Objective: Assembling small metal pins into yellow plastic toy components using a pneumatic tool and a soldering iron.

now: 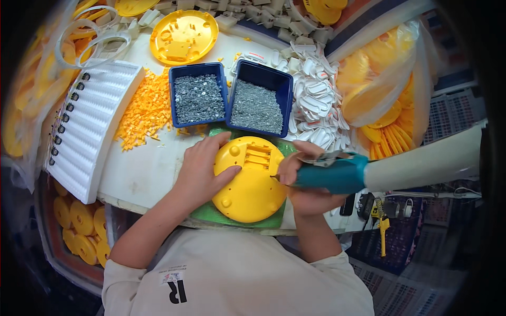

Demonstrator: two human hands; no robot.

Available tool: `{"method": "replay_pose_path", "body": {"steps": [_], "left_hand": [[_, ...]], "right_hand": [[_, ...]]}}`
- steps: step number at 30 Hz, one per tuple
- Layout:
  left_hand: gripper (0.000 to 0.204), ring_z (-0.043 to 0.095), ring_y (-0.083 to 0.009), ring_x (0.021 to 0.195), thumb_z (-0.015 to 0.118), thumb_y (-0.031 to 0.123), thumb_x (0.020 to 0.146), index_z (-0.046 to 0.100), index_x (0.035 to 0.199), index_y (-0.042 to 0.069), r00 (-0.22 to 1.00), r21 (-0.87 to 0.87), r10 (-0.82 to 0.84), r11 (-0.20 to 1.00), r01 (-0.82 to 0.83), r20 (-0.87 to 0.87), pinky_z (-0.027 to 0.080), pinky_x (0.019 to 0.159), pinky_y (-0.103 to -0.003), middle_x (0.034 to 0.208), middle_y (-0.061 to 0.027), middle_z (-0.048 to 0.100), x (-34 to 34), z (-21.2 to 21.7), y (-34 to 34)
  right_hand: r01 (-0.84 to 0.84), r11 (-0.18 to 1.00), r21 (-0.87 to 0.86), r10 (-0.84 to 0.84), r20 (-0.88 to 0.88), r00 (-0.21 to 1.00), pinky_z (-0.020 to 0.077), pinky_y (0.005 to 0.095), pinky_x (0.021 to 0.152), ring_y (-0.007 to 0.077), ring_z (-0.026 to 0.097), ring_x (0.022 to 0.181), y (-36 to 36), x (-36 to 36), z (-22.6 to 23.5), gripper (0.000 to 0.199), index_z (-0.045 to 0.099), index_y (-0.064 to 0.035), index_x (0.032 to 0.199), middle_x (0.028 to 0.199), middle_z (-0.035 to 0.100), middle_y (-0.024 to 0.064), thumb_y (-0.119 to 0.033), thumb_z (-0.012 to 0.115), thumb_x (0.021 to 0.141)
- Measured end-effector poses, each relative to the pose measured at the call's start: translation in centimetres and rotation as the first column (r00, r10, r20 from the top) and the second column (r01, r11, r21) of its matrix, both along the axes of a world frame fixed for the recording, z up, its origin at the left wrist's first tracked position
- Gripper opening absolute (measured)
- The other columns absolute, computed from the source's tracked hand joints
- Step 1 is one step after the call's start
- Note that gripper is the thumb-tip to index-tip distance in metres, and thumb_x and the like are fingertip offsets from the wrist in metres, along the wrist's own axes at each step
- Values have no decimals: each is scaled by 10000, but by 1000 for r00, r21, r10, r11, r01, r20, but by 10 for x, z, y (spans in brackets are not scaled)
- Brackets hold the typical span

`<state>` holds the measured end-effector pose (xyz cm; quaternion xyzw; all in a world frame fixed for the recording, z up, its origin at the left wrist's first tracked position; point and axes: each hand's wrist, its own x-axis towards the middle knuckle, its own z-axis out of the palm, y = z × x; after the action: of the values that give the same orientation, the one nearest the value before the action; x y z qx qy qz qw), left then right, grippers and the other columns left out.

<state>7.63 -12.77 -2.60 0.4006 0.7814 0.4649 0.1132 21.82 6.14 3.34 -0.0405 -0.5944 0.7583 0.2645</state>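
A round yellow plastic disc lies on a green mat at the near edge of the white table. My left hand rests flat on the disc's left side, thumb by its top rim and fingers pressing its face. My right hand grips a teal electric screwdriver whose tip touches the disc's right edge. A pale hose or sleeve runs from the tool to the right.
Two blue bins of small metal screws stand behind the disc. Orange plastic bits lie left of them, white plastic clips to the right. A white ribbed tray sits at left, another yellow disc behind, bagged yellow parts at right.
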Motion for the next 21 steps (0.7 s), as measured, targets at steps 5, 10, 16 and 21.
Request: {"method": "replay_pose_path", "body": {"steps": [5,10,16,21], "left_hand": [[682,625,-353,1173,805,305,864,531,1430,41,1000,12,0,1000,0,-20,450,992,-472,1225,-159,655,1,1,2],[700,622,-342,1179,809,315,858,528,1441,46,1000,29,3,1000,-3,5,443,996,-467,1233,-154,653,0,-6,1],[713,608,-323,1210,812,313,857,520,1452,52,1000,24,4,1000,-4,-1,431,1011,-467,1254,-141,645,1,-4,0],[720,606,-323,1214,811,309,857,512,1459,50,1000,19,0,1000,-1,27,428,1013,-471,1252,-140,643,1,-5,2]], "right_hand": [[-124,992,17,125,-170,977,490,399,759,246,611,717,-23,-1,26,1020,617,5,1339,788,664,108,-885,372,905],[-264,947,-185,281,70,957,484,433,829,274,626,775,-60,-8,26,963,650,-16,1287,822,663,123,-874,504,874],[-331,939,-90,343,178,923,468,405,816,258,592,799,-65,-16,11,831,676,16,1191,864,656,135,-757,586,897],[-353,927,-128,373,201,906,470,408,809,261,588,791,-63,-16,9,769,681,21,1169,846,649,137,-701,606,914]]}}
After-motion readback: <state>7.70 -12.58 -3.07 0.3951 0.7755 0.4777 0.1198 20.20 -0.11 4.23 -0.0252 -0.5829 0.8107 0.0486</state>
